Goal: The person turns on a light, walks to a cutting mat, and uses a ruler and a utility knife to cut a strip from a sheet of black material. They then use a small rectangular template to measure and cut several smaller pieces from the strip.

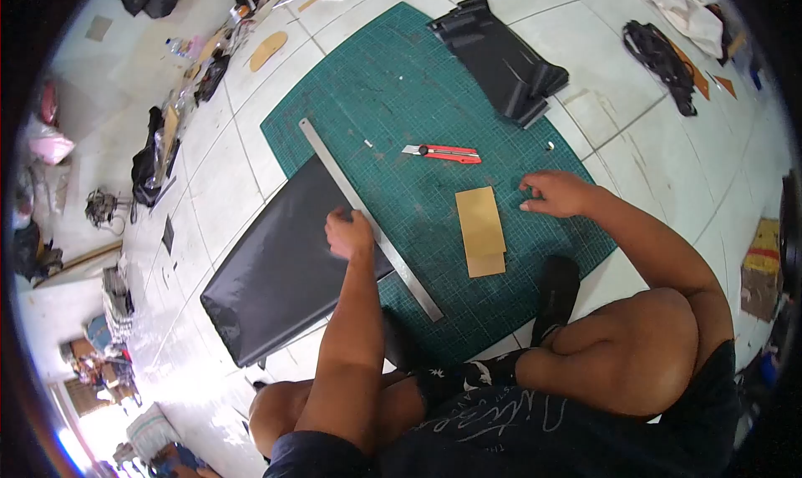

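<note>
My left hand is over the black sheet material, fingers curled beside the steel ruler. Whatever its fingertips pinch, if anything, is hidden. The ruler runs diagonally along the sheet's edge on the green cutting mat. My right hand is at the mat's right side, thumb and fingers apart, with nothing visible in it. Just left of it lies a tan rectangular piece, apparently two layers slightly offset. A red utility knife rests on the mat above that piece, its blade end pointing left.
Folded black material lies across the mat's upper right edge. A black strap-like bundle is on the tiled floor farther right. Scraps and bags line the wall at left, near a tan oval piece. My foot stands on the mat.
</note>
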A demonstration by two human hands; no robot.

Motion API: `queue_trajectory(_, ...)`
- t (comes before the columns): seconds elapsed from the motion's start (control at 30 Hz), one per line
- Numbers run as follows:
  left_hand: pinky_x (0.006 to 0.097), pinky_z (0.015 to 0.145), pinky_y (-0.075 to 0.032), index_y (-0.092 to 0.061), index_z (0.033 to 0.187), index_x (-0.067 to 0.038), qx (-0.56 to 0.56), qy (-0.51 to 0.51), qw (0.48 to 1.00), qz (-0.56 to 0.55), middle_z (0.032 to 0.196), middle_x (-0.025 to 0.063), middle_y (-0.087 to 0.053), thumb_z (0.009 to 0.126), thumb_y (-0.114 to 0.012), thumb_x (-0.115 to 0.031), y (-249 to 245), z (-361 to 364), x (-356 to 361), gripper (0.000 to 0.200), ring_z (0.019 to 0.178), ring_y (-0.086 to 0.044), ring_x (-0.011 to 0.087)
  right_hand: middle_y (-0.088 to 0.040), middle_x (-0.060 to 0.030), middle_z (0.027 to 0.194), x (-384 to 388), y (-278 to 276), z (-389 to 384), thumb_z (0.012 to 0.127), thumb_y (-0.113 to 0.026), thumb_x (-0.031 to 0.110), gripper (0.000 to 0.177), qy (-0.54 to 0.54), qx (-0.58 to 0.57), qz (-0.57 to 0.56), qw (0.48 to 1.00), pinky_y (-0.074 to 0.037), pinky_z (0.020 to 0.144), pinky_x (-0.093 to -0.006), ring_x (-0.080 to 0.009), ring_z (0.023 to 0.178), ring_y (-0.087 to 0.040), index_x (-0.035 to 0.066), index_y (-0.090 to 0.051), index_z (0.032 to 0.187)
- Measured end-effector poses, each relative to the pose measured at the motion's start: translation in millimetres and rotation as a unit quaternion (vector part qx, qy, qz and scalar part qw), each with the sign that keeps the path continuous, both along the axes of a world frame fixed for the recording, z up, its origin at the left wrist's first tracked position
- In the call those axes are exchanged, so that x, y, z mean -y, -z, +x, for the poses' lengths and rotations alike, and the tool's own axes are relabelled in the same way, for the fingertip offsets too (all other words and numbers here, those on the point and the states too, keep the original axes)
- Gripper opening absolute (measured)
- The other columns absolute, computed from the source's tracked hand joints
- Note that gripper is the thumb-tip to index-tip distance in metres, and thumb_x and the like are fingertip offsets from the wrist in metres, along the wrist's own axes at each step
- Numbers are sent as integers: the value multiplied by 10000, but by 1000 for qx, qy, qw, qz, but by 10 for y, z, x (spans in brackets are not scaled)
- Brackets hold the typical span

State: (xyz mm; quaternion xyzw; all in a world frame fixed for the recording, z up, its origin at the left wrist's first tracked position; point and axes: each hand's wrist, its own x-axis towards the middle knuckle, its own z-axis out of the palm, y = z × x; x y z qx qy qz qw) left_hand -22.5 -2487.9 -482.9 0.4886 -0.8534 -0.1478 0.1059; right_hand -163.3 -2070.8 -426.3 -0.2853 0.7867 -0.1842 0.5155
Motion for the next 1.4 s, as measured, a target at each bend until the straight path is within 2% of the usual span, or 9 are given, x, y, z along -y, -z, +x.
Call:
queue_trajectory(0.3,483,970,-519,-568,1309,-120,-79,-579,784,208,1292,153,-571,869,-713,-321,575,1491,724,505,1178,-595,325,-641,-175,1315,582,-272,-192,1042,-579,364,474,-32,-81,-84,993,-479,1048,-465,-343,1262,-589,73,-560,1416)
queue_trajectory(0.5,389,841,-559,-544,1306,-98,-325,-498,677,433,1246,119,-543,918,-670,-297,503,1873,799,454,1063,-573,248,-668,-177,1199,583,233,-85,1048,-575,313,372,-61,-168,-274,945,-521,924,-467,-346,1083,-658,29,-592,1288)
queue_trajectory(0.6,352,813,-560,-536,1346,-113,-294,-515,692,411,1341,105,-488,977,-593,-333,437,1779,773,433,1053,-571,214,-623,-206,1099,565,1032,-19,1032,-535,538,625,-118,-366,-420,822,-534,887,-455,-377,1005,-629,17,-543,1379)
queue_trajectory(0.73,332,783,-544,-565,1286,-180,-359,-556,618,425,1193,22,-499,931,-660,-401,655,2013,974,429,979,-562,173,-612,-242,1091,574,588,-3,1017,-564,520,616,-83,-263,-352,895,-544,853,-467,-403,982,-629,-19,-574,1316)
queue_trajectory(1.1,321,798,-562,-565,1280,-75,-346,-409,685,494,1144,88,-607,927,-646,-198,786,2218,974,382,970,-599,203,-602,-192,933,529,675,16,996,-637,446,467,-65,-188,-238,951,-515,717,-448,-325,824,-619,-14,-616,1070)
queue_trajectory(1.13,338,839,-558,-548,1320,-53,-243,-361,773,462,1190,103,-613,916,-652,-200,868,2343,1044,442,1005,-609,225,-617,-186,991,541,724,62,1011,-619,385,398,-68,-214,-183,957,-511,761,-456,-325,884,-625,-5,-608,1094)
queue_trajectory(1.23,422,938,-538,-550,1346,-18,-175,-451,817,315,1270,162,-604,893,-675,-209,1093,2450,1273,507,1080,-625,302,-633,-172,1081,613,974,153,1037,-584,264,261,-44,-227,-71,970,-495,834,-473,-320,980,-627,14,-582,1113)
queue_trajectory(1.3,450,963,-515,-607,1275,-22,-32,-463,886,-10,1239,199,-587,892,-694,-228,21,1353,334,443,1096,-615,339,-606,-168,1030,557,1387,172,1028,-591,270,256,5,-154,-76,985,-479,805,-476,-313,935,-609,16,-565,1058)
queue_trajectory(1.4,457,949,-506,-640,1213,-7,-37,-232,961,-148,1170,204,-583,896,-709,-206,110,1167,286,381,1064,-604,343,-590,-149,1008,426,1687,246,1024,-596,288,282,30,-155,-204,966,-492,781,-451,-303,887,-594,15,-566,1086)
